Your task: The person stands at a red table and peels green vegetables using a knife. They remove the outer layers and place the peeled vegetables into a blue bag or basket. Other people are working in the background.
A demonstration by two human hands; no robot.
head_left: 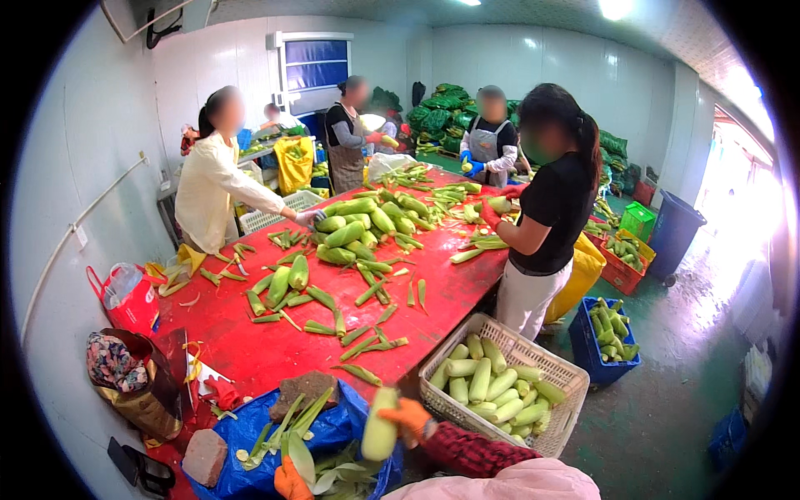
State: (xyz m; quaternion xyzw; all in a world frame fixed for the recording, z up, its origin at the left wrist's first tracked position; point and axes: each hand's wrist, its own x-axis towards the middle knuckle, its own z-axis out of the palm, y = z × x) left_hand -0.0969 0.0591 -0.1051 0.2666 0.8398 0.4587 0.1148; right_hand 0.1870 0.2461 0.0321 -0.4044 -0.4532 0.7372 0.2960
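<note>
My right hand (407,418), in an orange glove, grips a pale green husked ear of corn (380,427) above the near edge of the table. Lower and to the left, my left hand (291,481), also orange-gloved, is beside loose corn husks (302,460); its fingers cannot be made out. The husks lie on and in a blue plastic bag (243,423) in front of me. To my right stands a beige plastic crate (572,364) with several cleaned ears of corn (503,385) in it. A heap of unhusked corn (358,227) lies on the red table (237,348).
A brick (205,457) and a stone block (302,395) weigh on the blue bag. At left are a handbag (137,404) and red tote (132,308). Co-workers stand around the table, one in black (558,200) beyond the crate. A blue crate (593,346) of corn sits on the floor.
</note>
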